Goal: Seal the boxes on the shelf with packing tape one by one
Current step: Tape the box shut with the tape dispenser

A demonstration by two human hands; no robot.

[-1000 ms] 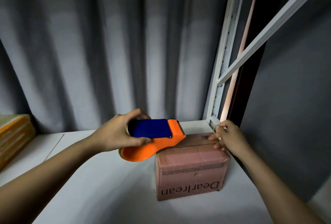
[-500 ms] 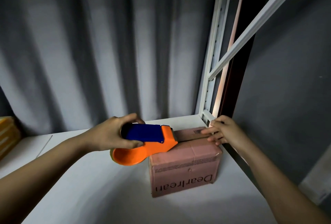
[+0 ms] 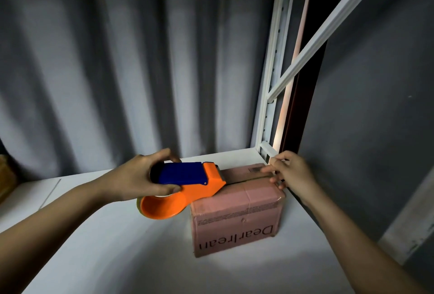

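A small pink cardboard box (image 3: 237, 218) printed "Dearlrean" sits on the white shelf (image 3: 117, 246) near its right end. My left hand (image 3: 138, 178) grips the blue handle of an orange tape dispenser (image 3: 187, 185), whose front end rests on the box's top at the left. My right hand (image 3: 291, 174) lies at the box's far right top corner, fingers extended and touching the top edge. Tape shows along the top seam.
Grey curtains hang behind the shelf. A white perforated upright (image 3: 272, 82) and a diagonal brace (image 3: 328, 30) stand at the right rear corner. A yellowish box (image 3: 7, 176) sits at the far left edge. Beyond the shelf's right edge is a dark wall.
The view has shifted slightly, so the box sits lower left in frame. Both hands hold nearly the same places on the dispenser and box; the dispenser stays at the box's left top.
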